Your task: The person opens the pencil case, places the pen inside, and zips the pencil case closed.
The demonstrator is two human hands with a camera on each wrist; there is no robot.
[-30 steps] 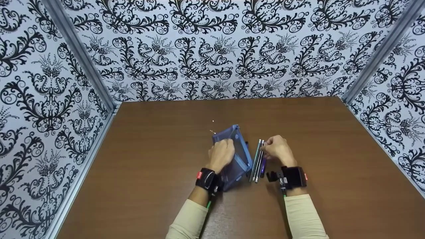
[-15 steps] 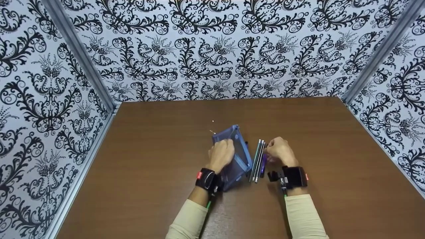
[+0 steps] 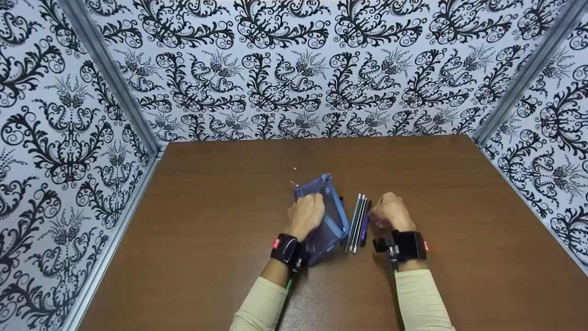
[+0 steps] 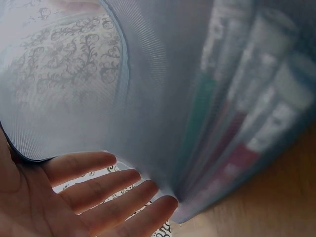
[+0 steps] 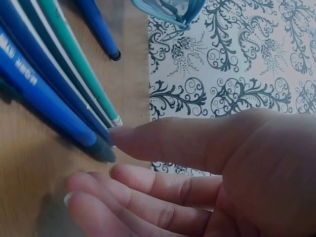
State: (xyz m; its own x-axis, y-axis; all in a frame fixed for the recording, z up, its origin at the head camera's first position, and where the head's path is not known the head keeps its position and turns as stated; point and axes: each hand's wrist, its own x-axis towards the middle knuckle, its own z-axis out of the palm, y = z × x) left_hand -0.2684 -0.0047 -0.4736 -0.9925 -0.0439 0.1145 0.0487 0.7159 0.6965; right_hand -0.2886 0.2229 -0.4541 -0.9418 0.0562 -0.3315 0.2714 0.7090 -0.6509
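Observation:
My left hand (image 3: 307,212) grips the side of a translucent blue mesh zip pencil pouch (image 3: 336,207), tilted up from the table. In the left wrist view, the left fingers (image 4: 113,190) lie along the pouch's edge, and pencils (image 4: 222,128) show through the mesh. Several pencils (image 3: 356,225) lie side by side just right of the pouch, with a purple-blue pen (image 3: 364,230) next to them. My right hand (image 3: 392,212) is beside that pen. In the right wrist view, its thumb and fingers are apart near the grey tip of the pen (image 5: 54,101), holding nothing.
A dark pen (image 3: 342,199) lies partly hidden at the pouch's right side. A small pale beaded pull (image 3: 294,183) hangs at the pouch's far-left corner. Patterned panels (image 3: 294,69) with metal posts stand around the brown table (image 3: 220,207).
My right hand has shifted slightly right and toward me, off the pencils and pen, uncovering the pen's far end. The left hand and pouch stay in place.

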